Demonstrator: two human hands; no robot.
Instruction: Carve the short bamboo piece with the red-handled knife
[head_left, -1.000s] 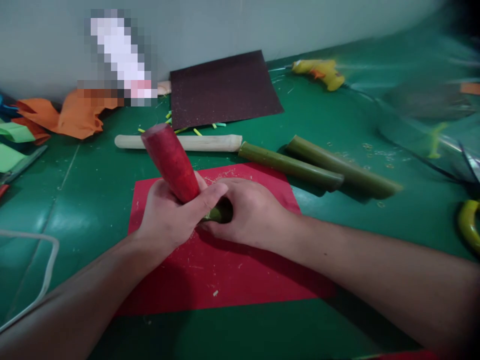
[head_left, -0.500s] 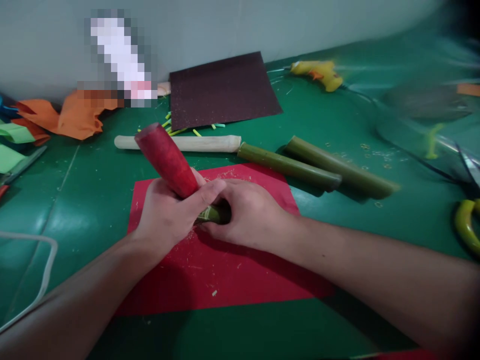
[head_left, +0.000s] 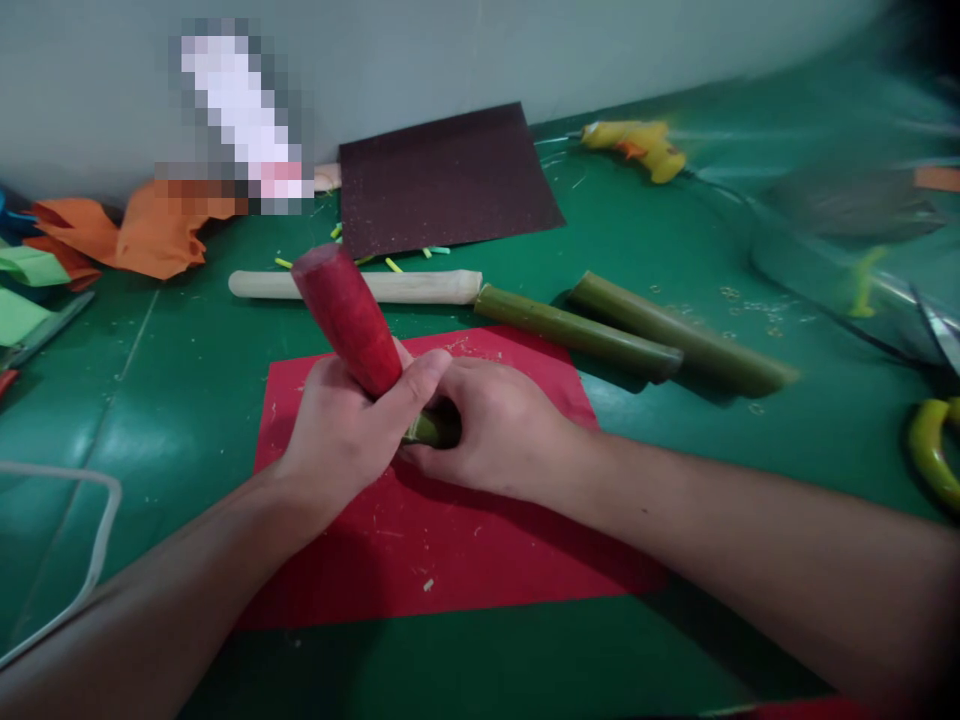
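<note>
My left hand (head_left: 341,430) is wrapped round a thick red tool handle (head_left: 346,318), which leans up to the left; its working end is hidden by my fingers. In my right hand (head_left: 502,425) I grip a short green bamboo tube (head_left: 436,428), mostly covered by my fingers. The two hands touch, with my left thumb lying by the right knuckles. Both are over a red sheet (head_left: 457,555) sprinkled with fine pale shavings.
Behind the hands lie a peeled pale bamboo stick (head_left: 420,287) and two green bamboo pieces (head_left: 585,330) (head_left: 682,335). Farther back are a dark brown sheet (head_left: 450,180) and a yellow glue gun (head_left: 637,148). Yellow-handled scissors (head_left: 934,440) lie right, orange cloth (head_left: 161,230) left.
My left hand and the red handle have shifted a little to the right along the bamboo, covering more of its scraped surface. My right hand stays nearly in place.
</note>
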